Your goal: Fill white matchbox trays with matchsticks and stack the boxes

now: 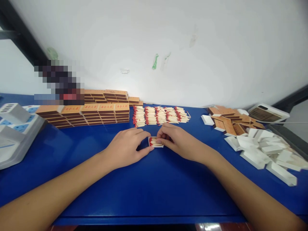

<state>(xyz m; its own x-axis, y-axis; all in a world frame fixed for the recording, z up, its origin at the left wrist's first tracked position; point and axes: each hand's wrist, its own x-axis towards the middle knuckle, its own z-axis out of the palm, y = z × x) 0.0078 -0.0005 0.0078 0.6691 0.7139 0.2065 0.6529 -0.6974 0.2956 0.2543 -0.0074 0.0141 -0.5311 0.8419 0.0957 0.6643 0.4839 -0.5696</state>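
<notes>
A small white matchbox tray [155,142] filled with red-tipped matches rests on the blue table [149,186] between my hands. My left hand [127,146] curls round its left end, fingers closed against it. My right hand [175,138] pinches its right end with fingers pressed together. Just beyond them lie several rows of loose red-tipped matches [160,115].
Stacks of orange matchboxes [93,114] line the back left. Orange outer sleeves [228,120] and a heap of white inner trays [264,149] lie at the right. A white power strip [16,131] sits far left, a phone [268,113] at the back right. A white wall stands behind.
</notes>
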